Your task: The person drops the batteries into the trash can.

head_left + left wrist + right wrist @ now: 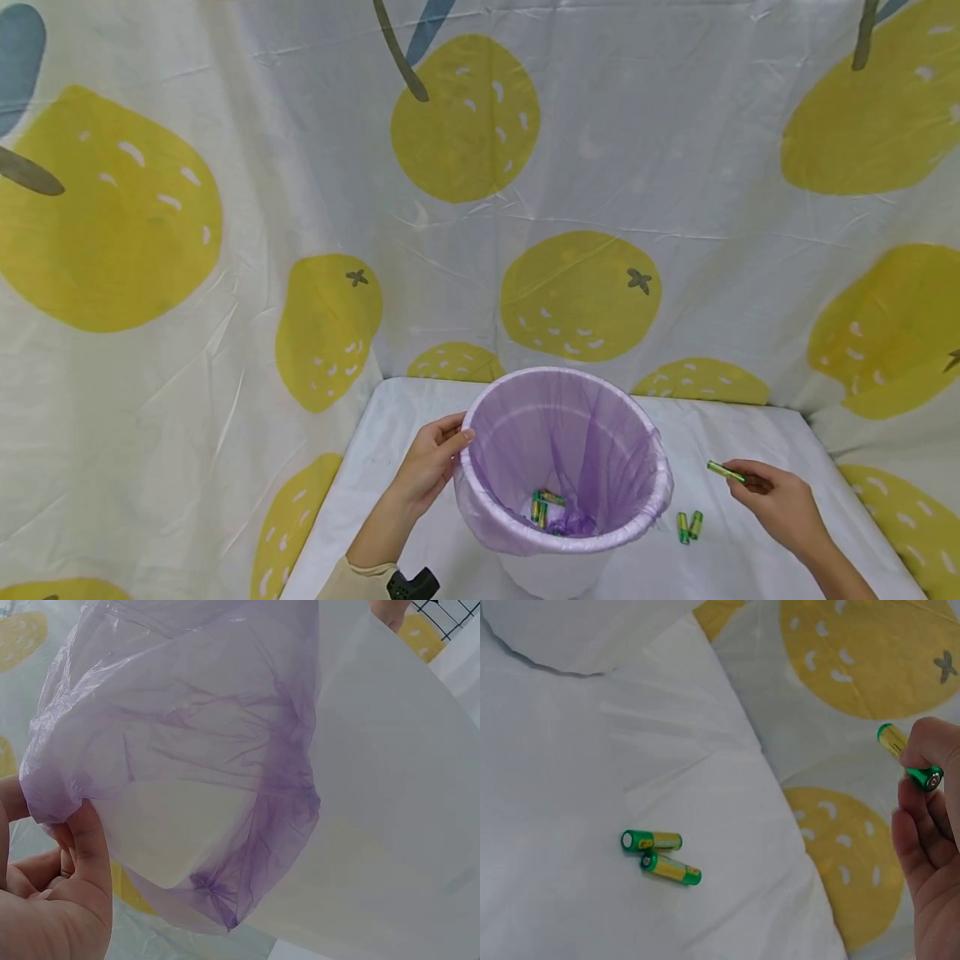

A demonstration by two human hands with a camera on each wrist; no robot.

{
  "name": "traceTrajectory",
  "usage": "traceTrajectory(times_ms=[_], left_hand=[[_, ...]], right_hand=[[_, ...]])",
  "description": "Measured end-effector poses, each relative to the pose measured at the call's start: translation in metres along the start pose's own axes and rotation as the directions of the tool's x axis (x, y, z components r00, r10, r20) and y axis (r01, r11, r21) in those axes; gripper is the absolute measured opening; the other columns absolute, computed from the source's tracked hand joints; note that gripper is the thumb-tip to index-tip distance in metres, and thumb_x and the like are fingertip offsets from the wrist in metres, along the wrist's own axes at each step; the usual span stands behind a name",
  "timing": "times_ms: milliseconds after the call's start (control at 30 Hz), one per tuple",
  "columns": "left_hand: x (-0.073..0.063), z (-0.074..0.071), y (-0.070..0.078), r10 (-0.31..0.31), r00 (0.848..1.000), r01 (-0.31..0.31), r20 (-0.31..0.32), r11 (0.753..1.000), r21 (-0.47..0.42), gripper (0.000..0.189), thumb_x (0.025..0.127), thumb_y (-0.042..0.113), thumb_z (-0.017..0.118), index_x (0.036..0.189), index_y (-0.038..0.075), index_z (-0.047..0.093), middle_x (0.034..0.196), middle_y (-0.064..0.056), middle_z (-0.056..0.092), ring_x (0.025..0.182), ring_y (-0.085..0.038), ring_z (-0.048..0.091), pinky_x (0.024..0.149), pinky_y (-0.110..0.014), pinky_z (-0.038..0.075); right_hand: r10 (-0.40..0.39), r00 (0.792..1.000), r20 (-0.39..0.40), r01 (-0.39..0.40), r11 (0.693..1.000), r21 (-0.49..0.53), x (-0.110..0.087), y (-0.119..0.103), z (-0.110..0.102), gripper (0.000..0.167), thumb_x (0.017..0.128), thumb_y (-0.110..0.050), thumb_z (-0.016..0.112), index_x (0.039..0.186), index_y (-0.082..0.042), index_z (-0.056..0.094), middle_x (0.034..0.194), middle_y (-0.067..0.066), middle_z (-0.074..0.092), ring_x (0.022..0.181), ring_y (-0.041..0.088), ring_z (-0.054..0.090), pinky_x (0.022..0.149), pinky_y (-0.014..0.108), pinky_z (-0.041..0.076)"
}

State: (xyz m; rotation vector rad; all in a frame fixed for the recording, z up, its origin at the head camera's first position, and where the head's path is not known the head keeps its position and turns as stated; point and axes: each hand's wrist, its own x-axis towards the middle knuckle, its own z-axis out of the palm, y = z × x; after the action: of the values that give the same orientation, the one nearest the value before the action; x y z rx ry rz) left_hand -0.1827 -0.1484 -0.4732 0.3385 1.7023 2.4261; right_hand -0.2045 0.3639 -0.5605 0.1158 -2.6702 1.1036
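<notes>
My left hand (429,462) grips the left rim of a white trash can (551,575) lined with a purple plastic bag (517,433). In the left wrist view, its fingers and thumb pinch the edge under the folded bag (180,742). Several green and yellow batteries (552,497) lie at the bottom of the bag. Right of the can, my right hand (780,504) pinches one battery (726,472) above the table. Two more batteries (671,868) lie close together on the table, left of that hand.
The table (637,575) has a white cover with light wrinkles. Behind it and at both sides hangs a curtain (712,275) with a yellow fruit print. A black wristband device (412,585) sits on my left wrist.
</notes>
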Motion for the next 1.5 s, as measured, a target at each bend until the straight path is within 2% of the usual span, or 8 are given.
traceTrajectory(times_ms=[367, 533, 800, 1233, 1500], left_hand=[[0.000, 0.000, 0.000, -0.003, 1.000, 0.003, 0.000, 1.000, 0.007, 0.045, 0.103, -0.001, 0.058, 0.141, -0.021, 0.044, 0.117, -0.016, 0.063, 0.105, -0.023, 0.063, 0.091, -0.033, 0.056], [0.000, -0.001, -0.001, -0.008, 1.000, 0.008, -0.002, 1.000, 0.011, 0.045, 0.103, -0.001, 0.058, 0.141, -0.021, 0.044, 0.118, -0.017, 0.063, 0.106, -0.024, 0.063, 0.091, -0.033, 0.056], [0.001, -0.002, -0.002, -0.006, 1.000, 0.006, 0.006, 1.000, 0.011, 0.045, 0.103, -0.001, 0.058, 0.141, -0.021, 0.044, 0.120, -0.018, 0.062, 0.107, -0.025, 0.063, 0.092, -0.034, 0.056], [0.001, -0.001, -0.001, -0.015, 1.000, 0.015, 0.000, 1.000, 0.007, 0.045, 0.103, -0.001, 0.058, 0.141, -0.021, 0.044, 0.119, -0.017, 0.062, 0.107, -0.024, 0.063, 0.091, -0.033, 0.056], [0.001, -0.002, -0.001, -0.009, 1.000, 0.009, 0.011, 1.000, 0.009, 0.045, 0.103, 0.000, 0.058, 0.141, -0.020, 0.044, 0.122, -0.019, 0.061, 0.108, -0.025, 0.063, 0.092, -0.033, 0.056]], right_hand=[[-0.080, 0.996, -0.038, 0.081, 0.996, 0.032, 0.004, -0.021, -0.002, 0.020, 0.089, -0.003, 0.077, 0.109, -0.001, 0.077, 0.095, 0.013, 0.075, 0.077, -0.005, 0.061, 0.059, 0.016, 0.052], [-0.125, 0.991, -0.058, 0.127, 0.991, 0.042, 0.007, -0.028, -0.003, 0.021, 0.087, 0.000, 0.078, 0.108, -0.002, 0.077, 0.094, 0.007, 0.075, 0.079, -0.007, 0.062, 0.060, 0.014, 0.052], [-0.217, 0.972, -0.088, 0.222, 0.973, 0.059, 0.013, -0.042, -0.008, 0.023, 0.084, 0.005, 0.078, 0.107, -0.002, 0.076, 0.091, 0.008, 0.074, 0.077, -0.004, 0.063, 0.059, 0.013, 0.050], [-0.322, 0.940, -0.112, 0.330, 0.942, 0.067, 0.020, -0.068, -0.019, 0.026, 0.082, 0.010, 0.077, 0.105, -0.002, 0.076, 0.079, -0.005, 0.070, 0.073, 0.001, 0.060, 0.061, 0.010, 0.046], [-0.381, 0.917, -0.116, 0.390, 0.917, 0.076, 0.024, -0.083, -0.023, 0.028, 0.080, 0.011, 0.078, 0.104, -0.003, 0.076, 0.079, -0.009, 0.068, 0.073, 0.000, 0.062, 0.060, 0.012, 0.046]])
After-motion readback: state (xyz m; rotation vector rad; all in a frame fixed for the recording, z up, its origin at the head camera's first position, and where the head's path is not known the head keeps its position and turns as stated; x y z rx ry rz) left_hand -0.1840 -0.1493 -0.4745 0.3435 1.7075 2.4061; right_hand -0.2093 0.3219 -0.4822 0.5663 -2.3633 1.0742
